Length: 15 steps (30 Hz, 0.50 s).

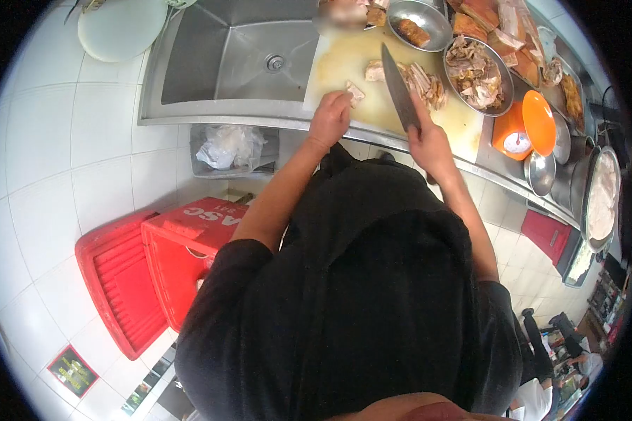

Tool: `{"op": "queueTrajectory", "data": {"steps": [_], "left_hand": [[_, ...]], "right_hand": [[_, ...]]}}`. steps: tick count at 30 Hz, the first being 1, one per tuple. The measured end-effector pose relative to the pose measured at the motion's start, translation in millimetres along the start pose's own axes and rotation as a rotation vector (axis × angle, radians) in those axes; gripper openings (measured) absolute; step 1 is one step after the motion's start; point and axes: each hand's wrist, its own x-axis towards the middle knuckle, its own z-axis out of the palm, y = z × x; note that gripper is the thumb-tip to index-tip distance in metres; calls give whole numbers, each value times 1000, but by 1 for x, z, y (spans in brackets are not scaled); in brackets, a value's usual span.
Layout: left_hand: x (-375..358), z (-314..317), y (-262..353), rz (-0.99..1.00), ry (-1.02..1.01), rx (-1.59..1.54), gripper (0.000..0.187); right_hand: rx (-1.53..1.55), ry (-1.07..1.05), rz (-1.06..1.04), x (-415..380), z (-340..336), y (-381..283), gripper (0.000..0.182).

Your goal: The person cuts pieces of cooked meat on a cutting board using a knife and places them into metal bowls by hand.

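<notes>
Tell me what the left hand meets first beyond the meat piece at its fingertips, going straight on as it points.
The left hand would likely meet the meat beside the knife, though depth is hard to judge.

The counter (189, 114) carries a board (337, 63) and a scale (510, 130); sliced meat (434, 88) lies on the board, with two bowls (439, 28) of meat standing near it.

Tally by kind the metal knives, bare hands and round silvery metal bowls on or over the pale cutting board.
Long metal knife: 1
Bare hands, left hand and right hand: 2
Round silvery metal bowls, upper bowl and lower bowl: 2
Total: 5
</notes>
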Motion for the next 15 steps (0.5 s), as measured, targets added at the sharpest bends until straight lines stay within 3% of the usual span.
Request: {"op": "queueTrajectory", "data": {"steps": [1, 4, 7, 10, 11, 15], "left_hand": [[-1, -1, -1, -18, 23, -5, 27], [-3, -1, -7, 39, -5, -35, 25], [-3, 3, -16, 52, -54, -34, 22], [-5, 6, -15, 44, -44, 24, 20], [-5, 6, -15, 75, -33, 35, 18], [-3, 3, -26, 129, -51, 68, 14]], "right_hand": [[-20, -1, -10, 8, 7, -10, 71], [-1, 194, -314, 33, 22, -37, 74], [-97, 244, -369, 52, 34, -51, 74], [-200, 181, -367, 68, 70, -33, 76], [-369, -89, -204, 73, 78, -24, 80], [-438, -292, -67, 97, 90, -9, 83]]}}
